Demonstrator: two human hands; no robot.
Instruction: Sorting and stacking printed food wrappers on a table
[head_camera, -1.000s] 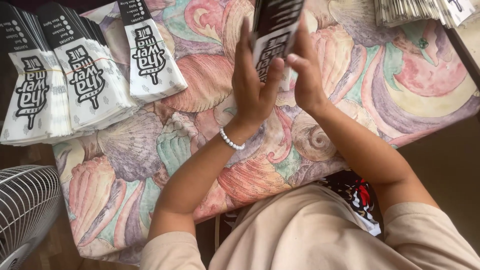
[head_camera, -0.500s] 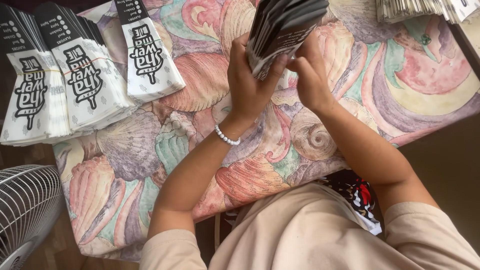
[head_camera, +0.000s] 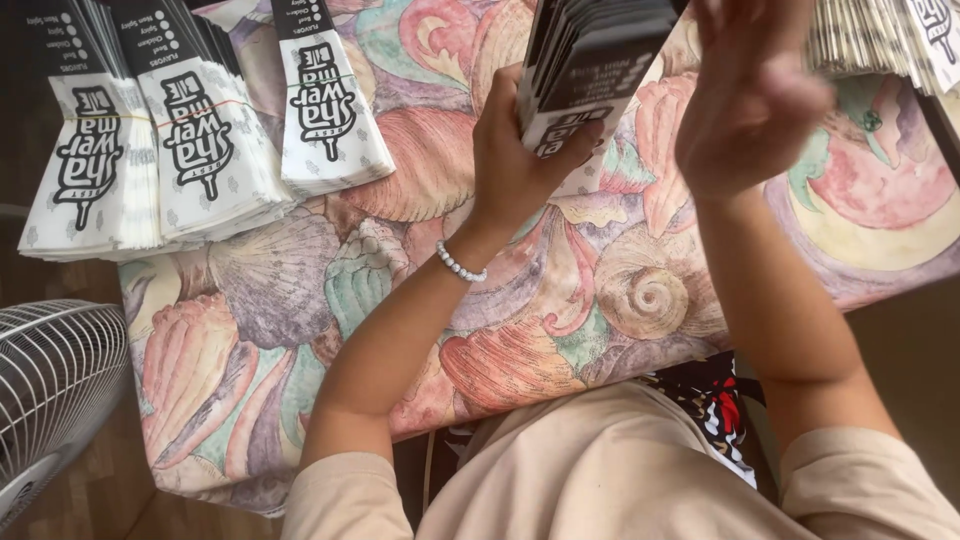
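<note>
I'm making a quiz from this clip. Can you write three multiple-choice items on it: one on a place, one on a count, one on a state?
1. Where is the white wire-grille fan?
A lower left
B upper right
C centre

2. How many hands grip the black-and-white paper sleeve stack?
A none
B one
C two

3. The right hand is
A fisted
B open, raised
C flat on the shell-print cloth

Answers: 1 A, at the frame's lower-left edge. 2 B, only the left hand grips it. 3 B, its fingers are spread, off the stack.

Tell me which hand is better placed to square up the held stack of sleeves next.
Right, probably. The left hand grips the stack from below, so it is taken. The right hand is open and empty, raised just beside the stack's edge.
</note>
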